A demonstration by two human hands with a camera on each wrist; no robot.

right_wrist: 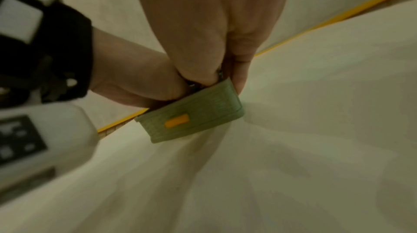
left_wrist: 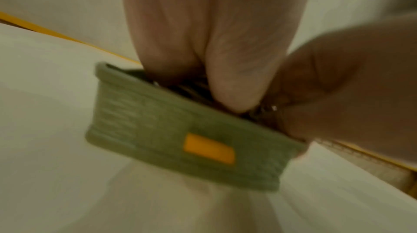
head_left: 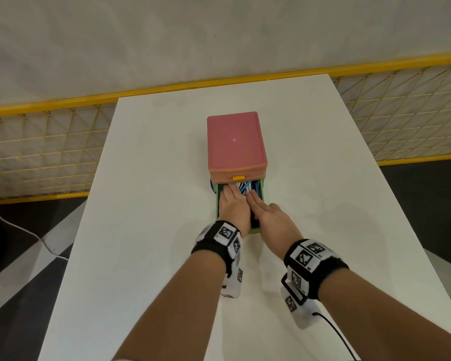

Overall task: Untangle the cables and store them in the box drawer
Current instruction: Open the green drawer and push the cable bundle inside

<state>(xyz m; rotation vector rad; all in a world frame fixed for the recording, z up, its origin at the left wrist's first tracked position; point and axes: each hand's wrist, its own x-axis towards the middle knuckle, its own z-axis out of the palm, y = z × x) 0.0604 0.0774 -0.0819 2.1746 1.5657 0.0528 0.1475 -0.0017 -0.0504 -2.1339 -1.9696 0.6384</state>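
A pink box (head_left: pixel 235 142) stands mid-table with its green drawer (head_left: pixel 263 190) pulled out toward me. Blue and white cables (head_left: pixel 245 188) lie inside, showing near the box; the rest is hidden under my hands. My left hand (head_left: pixel 231 198) lies flat in the drawer's left half, fingers straight, pressing on the cables. My right hand (head_left: pixel 258 205) reaches in from the right with straight fingers over the cables. In the wrist views the drawer front (left_wrist: pixel 146 130) (right_wrist: pixel 203 112) shows an orange handle (left_wrist: pixel 208 147), and the right thumb (right_wrist: pixel 239 76) lies outside the drawer wall.
The white table (head_left: pixel 141 230) runs well beyond the box on every side. A yellow wire-mesh fence (head_left: pixel 50 152) stands behind it. A small purple thing (head_left: pixel 211 185) peeks out at the box's left foot. A black lead (head_left: pixel 336 334) trails from my right wrist.
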